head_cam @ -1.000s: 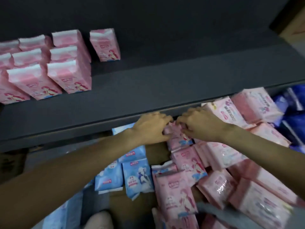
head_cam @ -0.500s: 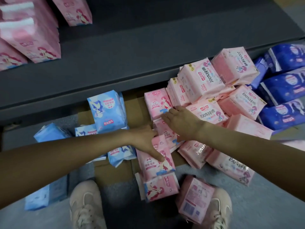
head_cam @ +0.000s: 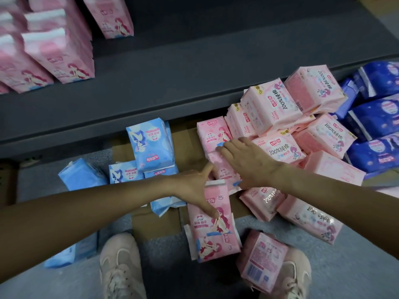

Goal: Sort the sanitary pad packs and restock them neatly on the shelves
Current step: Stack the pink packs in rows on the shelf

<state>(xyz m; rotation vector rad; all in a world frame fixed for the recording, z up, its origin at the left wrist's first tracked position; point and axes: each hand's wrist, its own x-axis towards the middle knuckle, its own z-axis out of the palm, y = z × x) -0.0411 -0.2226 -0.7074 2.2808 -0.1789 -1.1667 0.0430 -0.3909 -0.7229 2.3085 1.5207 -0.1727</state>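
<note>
- Two hands reach into the floor pile: left hand [head_cam: 195,186] spreads wide on a pink pack [head_cam: 212,223], right hand [head_cam: 244,160] lies flat on another
- Flat fingers might slip, so packs slide
- Tall packs on the shelf [head_cam: 194,67] could tip

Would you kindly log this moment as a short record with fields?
left hand: open, fingers on a pink pack on the floor
right hand: open, flat on the pink pile
shelf: pink packs standing upright at left
light blue packs: floor, left
dark blue packs: right
</note>
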